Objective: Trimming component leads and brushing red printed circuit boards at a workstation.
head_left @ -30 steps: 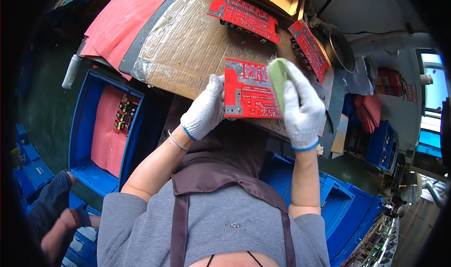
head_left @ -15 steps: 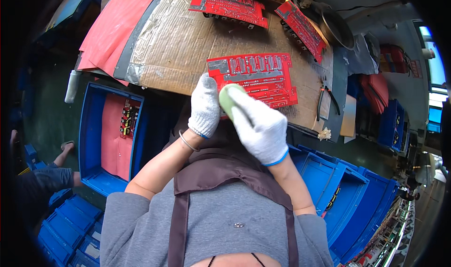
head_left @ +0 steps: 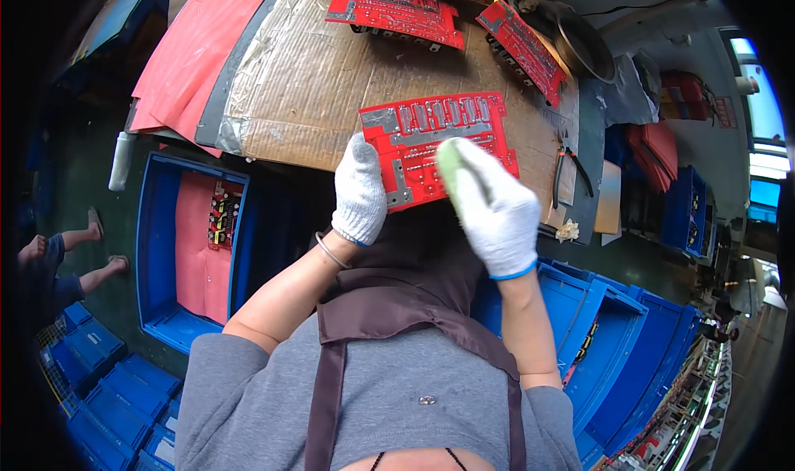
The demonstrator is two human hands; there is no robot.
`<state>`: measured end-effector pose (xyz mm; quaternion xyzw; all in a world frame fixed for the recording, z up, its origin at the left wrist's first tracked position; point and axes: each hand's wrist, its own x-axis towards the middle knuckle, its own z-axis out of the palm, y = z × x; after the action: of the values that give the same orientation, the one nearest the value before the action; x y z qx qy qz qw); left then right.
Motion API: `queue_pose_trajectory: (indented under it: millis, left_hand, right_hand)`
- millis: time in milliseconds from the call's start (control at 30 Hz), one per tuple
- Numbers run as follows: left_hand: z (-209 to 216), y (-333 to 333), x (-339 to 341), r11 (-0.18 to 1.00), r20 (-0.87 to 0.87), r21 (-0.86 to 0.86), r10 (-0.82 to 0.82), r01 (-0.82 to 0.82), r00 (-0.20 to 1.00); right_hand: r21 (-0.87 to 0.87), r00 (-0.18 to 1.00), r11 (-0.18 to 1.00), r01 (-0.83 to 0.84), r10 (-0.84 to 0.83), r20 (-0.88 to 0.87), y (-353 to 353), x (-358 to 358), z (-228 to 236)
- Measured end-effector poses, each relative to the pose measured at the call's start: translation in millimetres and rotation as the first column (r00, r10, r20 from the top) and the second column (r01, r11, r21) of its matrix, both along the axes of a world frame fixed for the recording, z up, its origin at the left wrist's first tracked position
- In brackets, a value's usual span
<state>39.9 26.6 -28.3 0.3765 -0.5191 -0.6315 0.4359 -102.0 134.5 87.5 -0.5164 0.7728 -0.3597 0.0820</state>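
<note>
the worktop (head_left: 281, 123), covered in brown cardboard, spreads ahead of the left grip (head_left: 362, 185) and the right grip (head_left: 495, 214). a blue crate (head_left: 151, 256) stands to the left of the left grip, holding a component-laden board (head_left: 222, 214) on a pink sheet (head_left: 195, 264), and blue bins (head_left: 571, 297) sit just behind and to the right of the right grip. a red sheet (head_left: 199, 57) lies on the worktop, ahead and to the left of the left grip. the red circuit board (head_left: 422, 163) is between the two grips, raised near the worktop's close edge with its soldered face showing; the left grip is closed about its left edge. beyond the grips, a second board (head_left: 397, 14) and a third board (head_left: 526, 48) rest with soldered faces showing. pliers (head_left: 559, 171) lie to the right of the right grip. the right grip is curled round a green tool (head_left: 453, 164), blurred, over the middle of the held board's face; whether the two touch i cannot tell. work on the held board looks under way and unfinished; whether the two boards beyond are done or waiting, i cannot tell.
</note>
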Motion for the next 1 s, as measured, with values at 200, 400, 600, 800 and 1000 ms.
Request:
queue_pose_trajectory:
  millis: [200,400,600,800,1000]
  left_hand:
    - [16,1,0,0.991,-0.107,0.135,0.024,-0.009,0.994]
    - [1,0,-3,0.993,-0.163,0.115,-0.009,0.028,0.987]
    - [-6,0,-1,0.993,-0.091,0.118,0.03,-0.019,0.995]
    - [11,-3,1,0.99,-0.141,0.138,-0.021,0.041,0.99]
    - [14,2,-4,0.967,-0.084,0.254,0.041,-0.018,0.996]
  right_hand:
    - [-0.043,0.997,0.996,0.072,-0.073,-0.012,2,-9,-4]
    - [-0.103,0.994,0.993,-0.049,0.039,-0.098,-11,25,-13]
    - [-0.072,0.96,0.958,0.276,-0.273,0.055,-11,-56,-12]
    - [-0.109,0.984,0.979,-0.171,0.166,-0.059,5,32,-11]
    - [-0.148,0.916,0.923,0.355,-0.311,0.254,36,-57,-29]
